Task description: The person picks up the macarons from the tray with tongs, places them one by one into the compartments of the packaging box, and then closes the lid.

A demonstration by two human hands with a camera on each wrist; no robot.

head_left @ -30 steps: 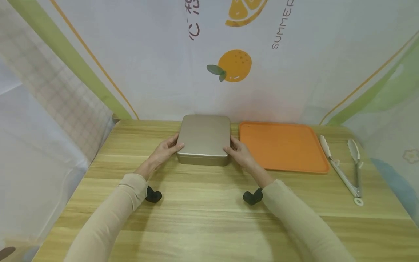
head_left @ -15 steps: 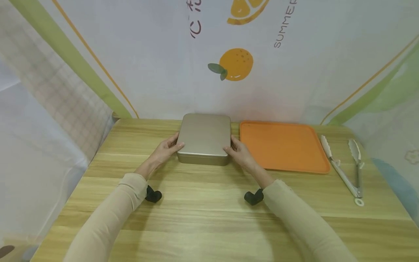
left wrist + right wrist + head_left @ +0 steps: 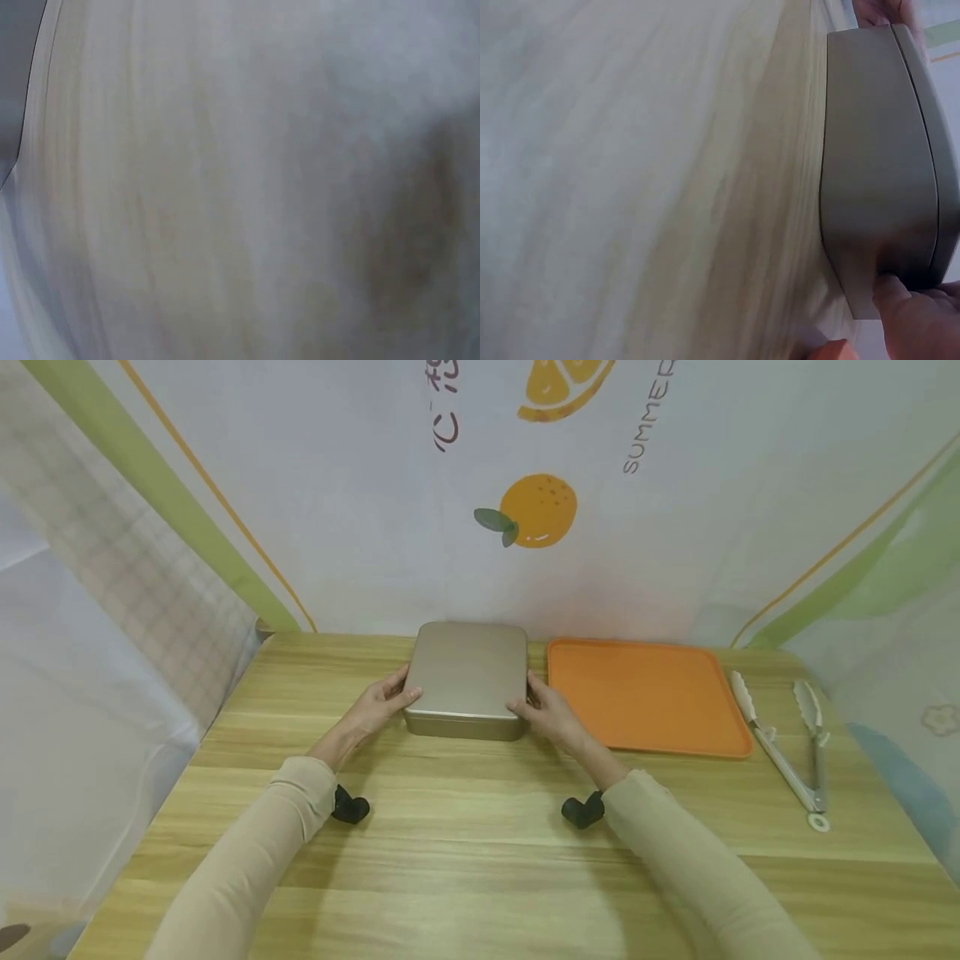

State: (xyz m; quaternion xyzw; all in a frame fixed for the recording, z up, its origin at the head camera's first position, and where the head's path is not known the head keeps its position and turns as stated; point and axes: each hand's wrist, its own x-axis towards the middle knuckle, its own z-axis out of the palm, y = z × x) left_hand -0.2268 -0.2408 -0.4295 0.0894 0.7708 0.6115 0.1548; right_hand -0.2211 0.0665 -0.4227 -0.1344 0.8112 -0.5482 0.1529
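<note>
A closed, champagne-coloured metal tin box (image 3: pixel 468 668) with rounded corners sits flat at the back middle of the wooden table. My left hand (image 3: pixel 375 703) grips its left side, thumb over the lid's front left edge and fingers along the wall. On the opposite side my right hand (image 3: pixel 553 714) holds the box the same way, its thumb lying on the front right corner of the lid. The right wrist view shows the lid seam on the tin box (image 3: pixel 877 157), with my right hand (image 3: pixel 926 319) at the near end. Only a corner of the box enters the left wrist view.
An orange tray (image 3: pixel 648 697) lies just right of the box. Beyond it, metal tongs (image 3: pixel 783 764) with pale scalloped tips lie spread apart. Black wrist mounts (image 3: pixel 351 806) hang under both forearms. A white curtain (image 3: pixel 360 527) printed with fruit closes off the table's back edge.
My right thumb has slid slightly inward over the lid's corner. The box stays in place with the lid on, and my left hand keeps its grip.
</note>
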